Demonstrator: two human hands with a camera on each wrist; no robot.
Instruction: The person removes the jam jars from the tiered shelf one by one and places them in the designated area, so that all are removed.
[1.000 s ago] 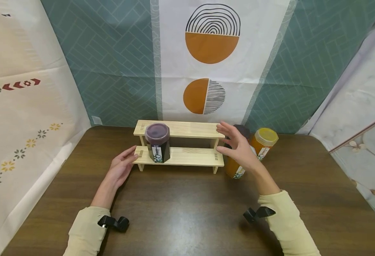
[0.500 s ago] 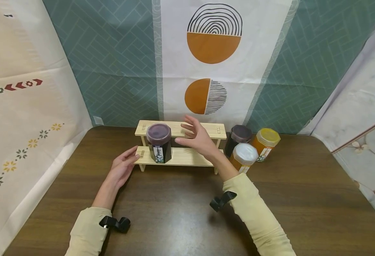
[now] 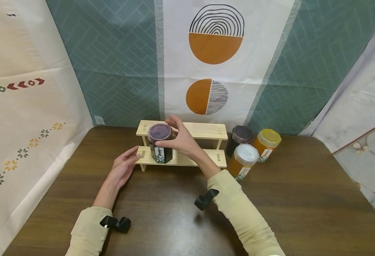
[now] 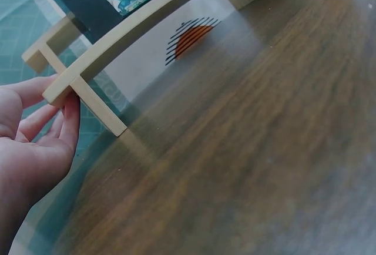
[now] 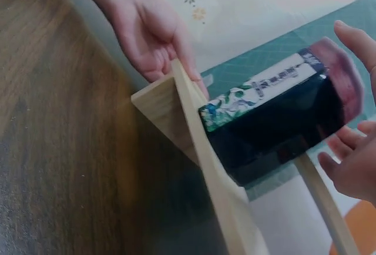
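A dark jar with a purple lid stands upright on the lower step of a two-step wooden shelf, near its left end. My right hand reaches round the jar's upper part, thumb in front and fingers behind. In the right wrist view, a gap shows between the thumb and the lid of the dark jar; firm contact cannot be made out. My left hand holds the lower step's left end. The left wrist view shows that hand pinching the board's end, with fingertips underneath.
Right of the shelf stand three more jars: a dark one, an amber one with a white lid and an amber one with a yellow lid. A patterned cloth hangs behind the brown table.
My right hand has moved left from the shelf's right end to the dark jar, uncovering the jars at right. The left hand stays at the shelf's left end.
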